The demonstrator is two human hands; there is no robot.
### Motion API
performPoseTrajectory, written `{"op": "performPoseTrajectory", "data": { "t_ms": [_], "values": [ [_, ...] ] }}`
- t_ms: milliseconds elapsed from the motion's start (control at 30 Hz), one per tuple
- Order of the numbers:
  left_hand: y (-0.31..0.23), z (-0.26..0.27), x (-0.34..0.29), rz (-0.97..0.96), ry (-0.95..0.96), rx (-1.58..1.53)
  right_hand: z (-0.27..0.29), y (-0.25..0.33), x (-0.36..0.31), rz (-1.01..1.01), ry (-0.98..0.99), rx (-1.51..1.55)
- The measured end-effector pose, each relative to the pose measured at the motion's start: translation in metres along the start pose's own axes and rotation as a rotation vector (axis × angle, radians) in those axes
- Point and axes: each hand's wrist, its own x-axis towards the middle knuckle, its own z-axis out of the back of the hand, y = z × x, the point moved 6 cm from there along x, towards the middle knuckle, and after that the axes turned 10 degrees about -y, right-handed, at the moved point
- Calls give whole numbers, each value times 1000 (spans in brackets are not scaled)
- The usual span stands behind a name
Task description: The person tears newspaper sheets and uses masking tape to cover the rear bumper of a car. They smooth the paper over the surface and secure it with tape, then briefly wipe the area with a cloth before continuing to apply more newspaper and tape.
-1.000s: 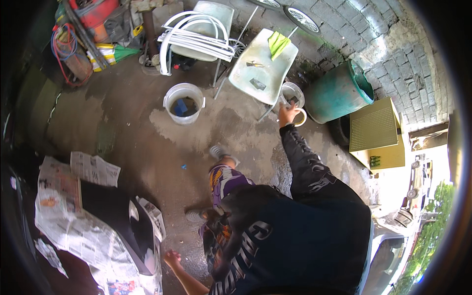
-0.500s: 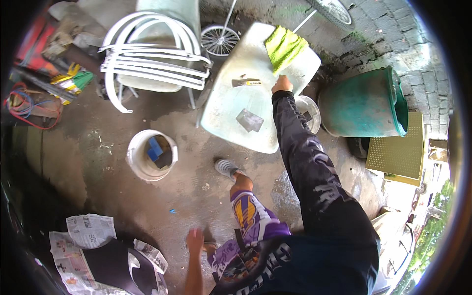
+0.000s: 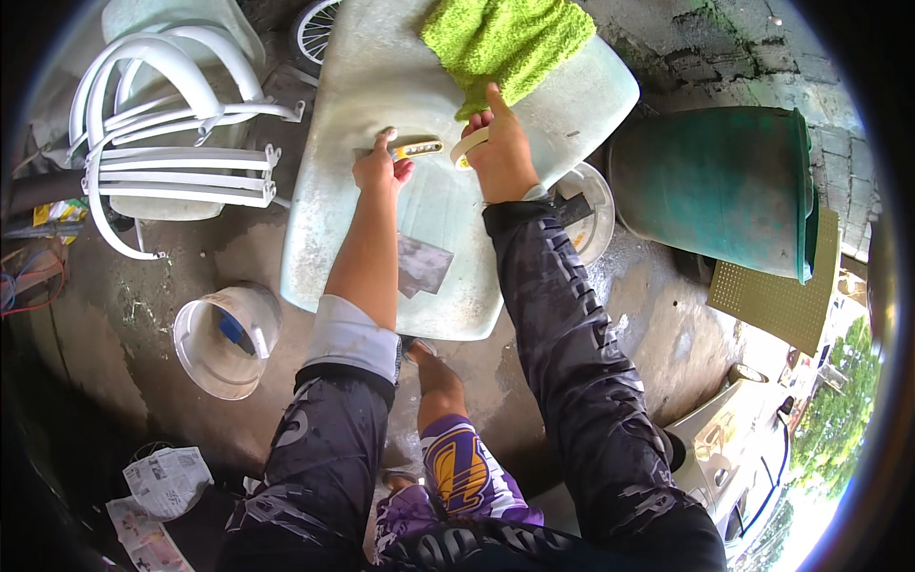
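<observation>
In the head view, both bare hands reach out over a pale, weathered white plastic table top (image 3: 381, 86) that lies far ahead in the middle of the scene. The left hand (image 3: 379, 170) rests on the table with its fingers curled loosely and its thumb touching the left end of a small yellow-handled tool (image 3: 419, 149); whether it actually grips the tool cannot be told. The right hand (image 3: 502, 153) is closed around a pale roll of tape (image 3: 467, 148), its forefinger stretched toward a fuzzy lime-green cloth (image 3: 505, 38) lying at the far edge of the table. A grey square sheet (image 3: 422, 265) lies on the table nearer the person, between the two forearms. To the left stand stacked white plastic chairs (image 3: 162, 143), and near left on the concrete floor sits a white plastic bucket (image 3: 227, 338). To the right is a large green barrel (image 3: 715, 186).
</observation>
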Motion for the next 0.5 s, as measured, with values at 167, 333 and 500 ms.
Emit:
{"op": "performPoseTrajectory", "data": {
  "t_ms": [167, 333, 500],
  "values": [
    [15, -1, 31, -44, -49, 22, 16, 33, -65, 349, 94, -135],
    [-10, 30, 11, -393, -225, 389, 30, 97, -129, 650, 378, 0],
    [-57, 99, -87, -776, 30, 260, 27, 188, -157, 630, 498, -83]
  ]
}}
